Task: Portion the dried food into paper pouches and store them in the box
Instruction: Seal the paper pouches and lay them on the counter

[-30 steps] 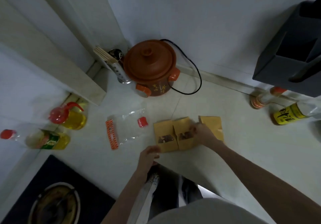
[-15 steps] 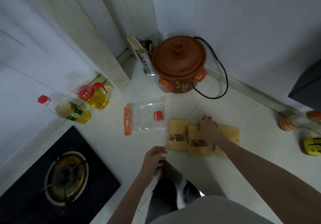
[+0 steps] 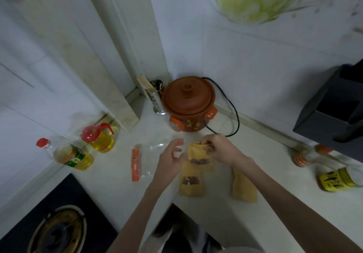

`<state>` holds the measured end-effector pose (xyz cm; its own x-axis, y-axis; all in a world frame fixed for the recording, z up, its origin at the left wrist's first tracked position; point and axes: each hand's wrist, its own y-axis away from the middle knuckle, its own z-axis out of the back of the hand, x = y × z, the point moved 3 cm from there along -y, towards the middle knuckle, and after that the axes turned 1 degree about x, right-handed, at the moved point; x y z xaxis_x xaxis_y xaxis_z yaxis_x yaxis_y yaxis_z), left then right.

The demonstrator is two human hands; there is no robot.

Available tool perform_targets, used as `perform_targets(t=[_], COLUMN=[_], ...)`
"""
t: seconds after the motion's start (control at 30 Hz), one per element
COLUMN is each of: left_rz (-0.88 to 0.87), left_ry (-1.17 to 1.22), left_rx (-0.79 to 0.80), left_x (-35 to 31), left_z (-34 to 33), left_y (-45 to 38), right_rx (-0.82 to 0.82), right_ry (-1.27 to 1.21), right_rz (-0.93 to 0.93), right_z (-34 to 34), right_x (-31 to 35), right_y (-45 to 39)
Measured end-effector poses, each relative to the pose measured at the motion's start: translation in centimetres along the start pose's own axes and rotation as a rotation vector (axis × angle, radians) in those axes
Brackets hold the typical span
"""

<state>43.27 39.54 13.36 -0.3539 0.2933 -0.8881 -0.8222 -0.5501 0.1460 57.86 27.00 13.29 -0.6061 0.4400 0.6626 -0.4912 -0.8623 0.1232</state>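
My right hand pinches the top edge of a brown paper pouch, lifted upright above the counter, with dark dried food showing in its window. Spread-fingered and just to the pouch's left, my left hand seems to touch its edge. A second filled pouch lies flat below it. A third pouch lies to the right, partly under my right forearm. An emptied clear plastic bag with an orange strip lies to the left. The dark box stands at the right.
A brown clay cooker with a black cord stands in the corner, a utensil holder beside it. Oil bottles sit at the left, sauce bottles at the right. A gas hob lies at the lower left.
My right hand has lifted the middle pouch off the counter by its top. My left hand rose from the counter edge to beside the pouch. The view tilted upward.
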Motion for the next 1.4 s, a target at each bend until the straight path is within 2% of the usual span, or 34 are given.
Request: perform_targets(t=[0.1, 0.23, 0.33, 0.5, 0.7, 0.97, 1.23, 1.4], left_rz=[-0.148, -0.365, -0.450, -0.542, -0.651, -0.690, -0.567, -0.573], left_ry=[-0.096, -0.223, -0.234, -0.218, -0.209, -0.114, -0.030, -0.033], left_rx=[0.031, -0.055, -0.114, -0.217, -0.274, -0.328, -0.343, -0.335], left_x=[-3.5, -6.3, -7.7, -9.4, -10.5, -11.1, -12.0, -12.9], left_z=[2.0, 5.4, 8.1, 11.8, 14.3, 16.9, 17.8, 17.9], left_y=[-1.4, -1.3, -0.6, -0.1, 0.9, 1.2, 1.2, 1.1], right_rx=[-0.148, -0.265, -0.348, -0.505, -0.629, -0.694, -0.679, -0.703], right_ry=[0.059, 0.090, 0.100, -0.049, 0.061, 0.074, 0.023, 0.003], right_rz=[0.126, 0.235, 0.304, 0.271, 0.223, 0.229, 0.148, 0.166], right_z=[2.4, 3.5, 4.0, 5.2, 5.4, 7.3, 8.0, 8.6], right_x=[4.5, 9.1, 12.0, 15.3, 17.5, 21.0, 22.0, 22.8], right_y=[-0.6, -0.2, 0.3, 0.8, 0.7, 1.1, 1.1, 1.4])
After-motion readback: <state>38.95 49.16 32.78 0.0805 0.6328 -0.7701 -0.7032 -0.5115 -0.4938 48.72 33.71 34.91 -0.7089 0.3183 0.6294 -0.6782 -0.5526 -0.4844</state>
